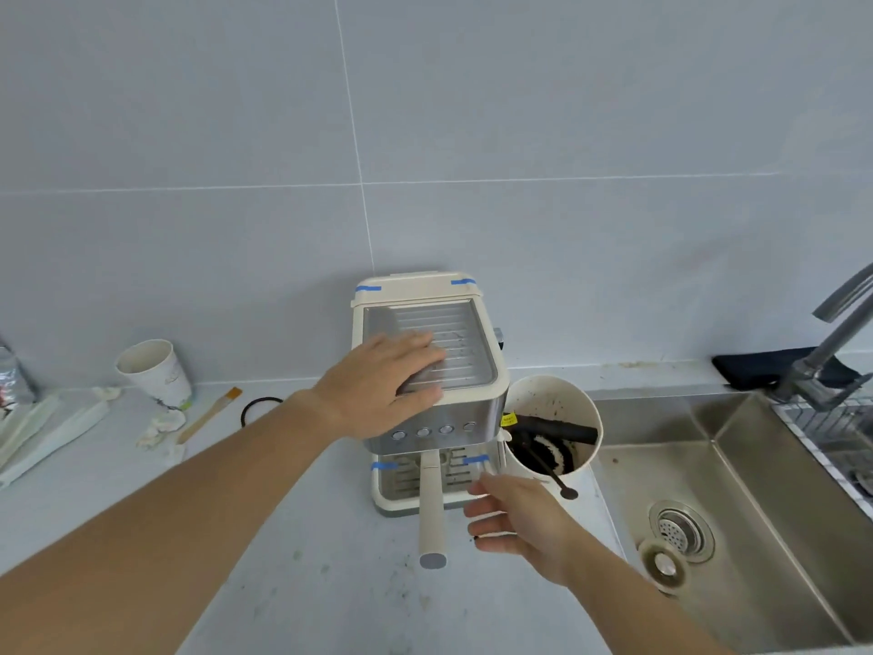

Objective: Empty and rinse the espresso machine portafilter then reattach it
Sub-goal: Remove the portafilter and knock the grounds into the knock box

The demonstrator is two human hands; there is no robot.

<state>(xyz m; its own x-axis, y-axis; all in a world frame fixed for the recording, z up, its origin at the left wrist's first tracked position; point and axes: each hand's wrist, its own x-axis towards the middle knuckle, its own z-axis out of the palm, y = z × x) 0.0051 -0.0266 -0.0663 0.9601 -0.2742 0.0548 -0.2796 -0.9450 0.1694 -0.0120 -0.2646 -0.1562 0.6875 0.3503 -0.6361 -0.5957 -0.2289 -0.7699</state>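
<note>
A cream and steel espresso machine (467, 408) stands on the counter against the tiled wall. Its portafilter sits under the front, and the cream portafilter handle (432, 508) points straight toward me. My left hand (387, 378) lies flat on the machine's ribbed top, fingers spread. My right hand (515, 515) hovers just right of the handle with curled, parted fingers, not touching it and holding nothing. A cream tub (552, 427) with coffee grounds and a dark spoon stands right of the machine.
A steel sink (756, 489) with a drain strainer (682, 529), a loose plug (663, 564) and a faucet (836, 342) lies to the right. At the left are a paper cup (153, 371), a small brush (210, 413), crumpled tissues and a bottle.
</note>
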